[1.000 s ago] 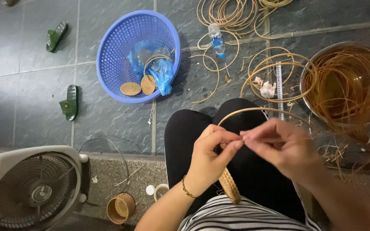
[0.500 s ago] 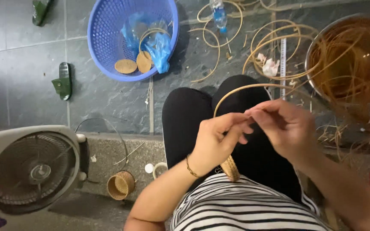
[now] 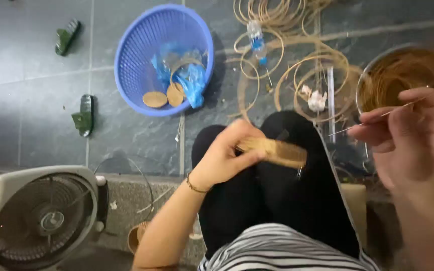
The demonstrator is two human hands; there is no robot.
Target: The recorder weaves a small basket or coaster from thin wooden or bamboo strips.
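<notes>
Head view looks straight down at a seated person's black-trousered lap, with the 2 hands held well apart. Left hand is closed around one end of a flat woven rattan piece that lies across the knees; a thin bracelet circles that wrist. Right hand is raised off to the side, its thumb and fingertips pinched on a thin rattan strand that runs slantwise past the fingers. Just behind that hand sits a metal basin full of coiled rattan, and more loose rattan loops lie on the dark tiled floor near a small plastic bottle. Farther left stands a blue plastic basket holding 2 round wooden discs and a blue plastic bag. 2 green sandals lie on the tiles, and a white fan fills the lower left corner.
</notes>
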